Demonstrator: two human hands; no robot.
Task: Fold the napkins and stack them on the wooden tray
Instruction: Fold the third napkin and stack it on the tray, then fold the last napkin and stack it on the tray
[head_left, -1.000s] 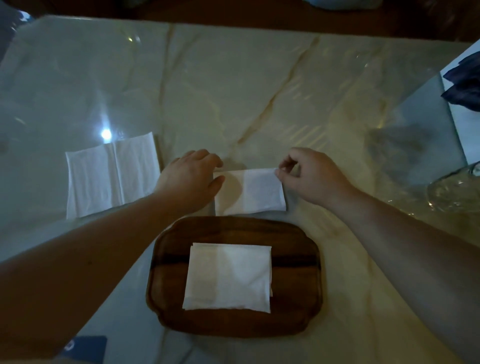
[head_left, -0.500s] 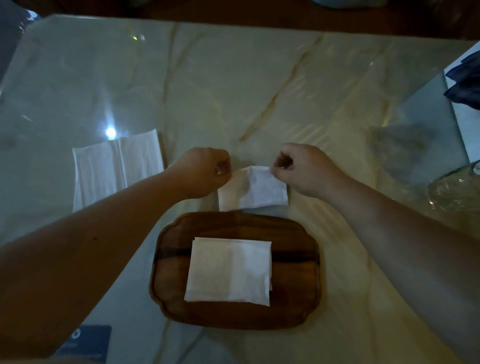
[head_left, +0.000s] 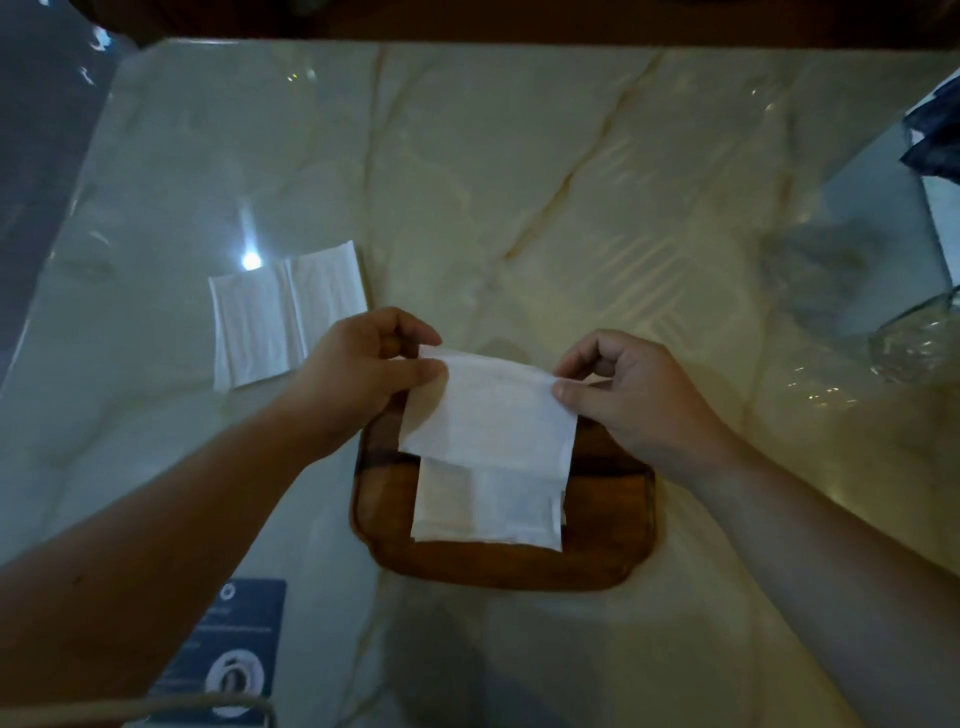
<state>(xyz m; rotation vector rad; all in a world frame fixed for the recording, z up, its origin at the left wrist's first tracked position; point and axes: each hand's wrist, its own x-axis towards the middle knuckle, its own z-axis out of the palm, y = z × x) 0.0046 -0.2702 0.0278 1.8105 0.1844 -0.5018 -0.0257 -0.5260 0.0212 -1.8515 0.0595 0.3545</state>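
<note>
Pinching a folded napkin, both hands hover over the wooden tray.

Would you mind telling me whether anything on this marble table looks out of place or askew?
Nothing looks spilled or damaged. One white paper napkin lies unfolded on the marble table, left of the brown wooden tray. The left hand and right hand hold a folded white napkin over the stacked napkin.

Left hand and right hand are pinching a folded napkin by its far corners above the wooden tray; another napkin is lying there; a third napkin is resting on the table, far left.
</note>
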